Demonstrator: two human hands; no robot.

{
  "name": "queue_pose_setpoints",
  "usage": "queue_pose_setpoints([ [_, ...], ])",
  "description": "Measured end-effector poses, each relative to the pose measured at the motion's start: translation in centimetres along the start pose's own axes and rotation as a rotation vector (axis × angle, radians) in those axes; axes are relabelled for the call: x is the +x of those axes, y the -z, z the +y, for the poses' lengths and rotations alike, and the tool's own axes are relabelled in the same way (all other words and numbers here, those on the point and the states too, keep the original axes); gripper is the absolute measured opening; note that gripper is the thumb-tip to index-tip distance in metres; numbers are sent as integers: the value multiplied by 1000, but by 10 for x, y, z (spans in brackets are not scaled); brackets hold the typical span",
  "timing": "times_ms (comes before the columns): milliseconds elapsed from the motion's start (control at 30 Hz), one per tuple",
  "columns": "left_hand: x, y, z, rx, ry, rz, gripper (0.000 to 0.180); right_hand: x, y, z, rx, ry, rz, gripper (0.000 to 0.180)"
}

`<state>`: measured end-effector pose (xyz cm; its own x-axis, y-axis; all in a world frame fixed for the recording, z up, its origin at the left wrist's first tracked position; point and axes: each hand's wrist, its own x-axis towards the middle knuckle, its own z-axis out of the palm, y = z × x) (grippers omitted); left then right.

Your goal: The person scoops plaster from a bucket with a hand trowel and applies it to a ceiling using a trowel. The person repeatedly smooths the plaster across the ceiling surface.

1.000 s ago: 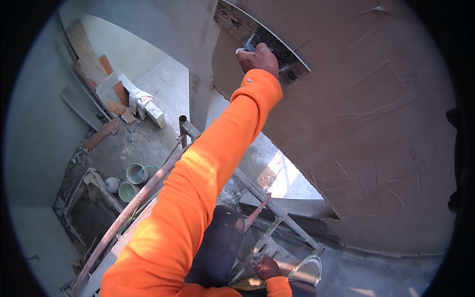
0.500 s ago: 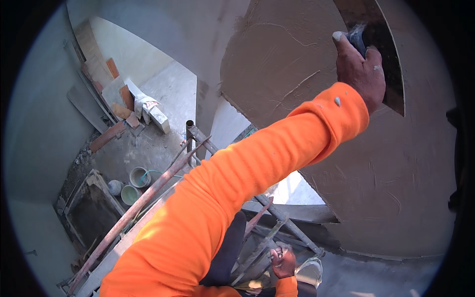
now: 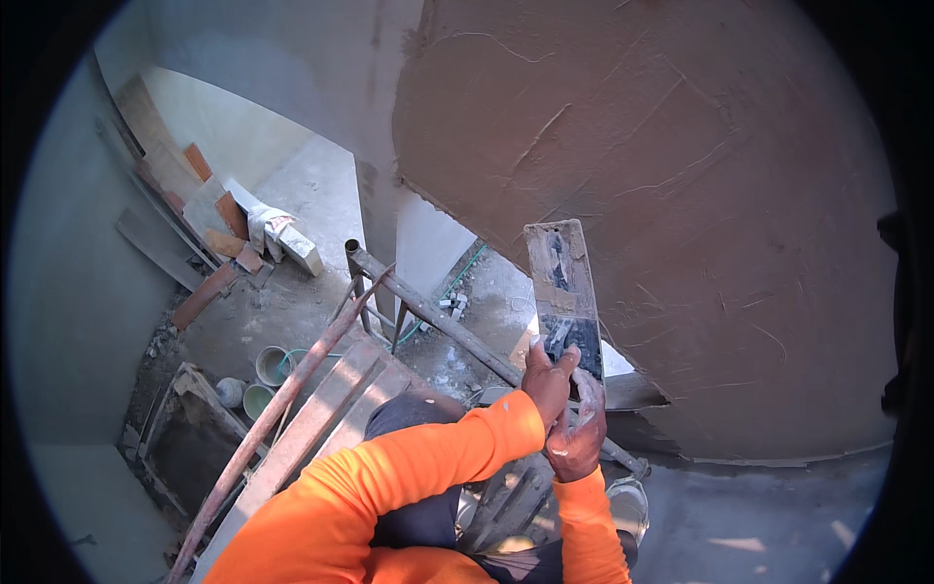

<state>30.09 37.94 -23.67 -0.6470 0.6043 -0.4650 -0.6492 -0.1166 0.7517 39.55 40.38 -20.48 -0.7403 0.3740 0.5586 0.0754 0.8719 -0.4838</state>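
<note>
A long plastering trowel [image 3: 562, 268], smeared with wet plaster, is held up in front of me with its handle side in view. My left hand [image 3: 547, 382] is closed round the dark handle near the trowel's lower end. Just beside it, my right hand [image 3: 578, 433] presses against that near end, its fingers curled and coated with plaster. Some of the right fingers are hidden behind the left hand and the blade. Behind the trowel rises a curved wall [image 3: 739, 243] spread with wet brown plaster, marked with ridges and trowel lines.
Metal scaffold pipes [image 3: 438, 316] cross below my arms, beside wooden planks [image 3: 336, 389]. A white bucket [image 3: 628, 506] stands by my right forearm. Lower left are two buckets [image 3: 272, 366] and a mortar trough [image 3: 195, 443]. Boards [image 3: 161, 156] lean at the far left.
My left hand has brought the trowel down and left, away from the upper wall. My right hand has risen to meet it. The view has shifted slightly.
</note>
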Motion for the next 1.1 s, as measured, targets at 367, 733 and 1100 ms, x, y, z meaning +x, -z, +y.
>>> queue_pose_setpoints([
  [367,-43,7,-43,642,-170,-259,66,-47,23,27,246,-556,-42,38],
  [733,-82,-30,-69,568,-296,-502,52,-89,101,18,-52,-428,-56,34],
  [1100,-83,-22,-35,1079,-348,-586,40,-115,83,48,397,-611,13,40],
])
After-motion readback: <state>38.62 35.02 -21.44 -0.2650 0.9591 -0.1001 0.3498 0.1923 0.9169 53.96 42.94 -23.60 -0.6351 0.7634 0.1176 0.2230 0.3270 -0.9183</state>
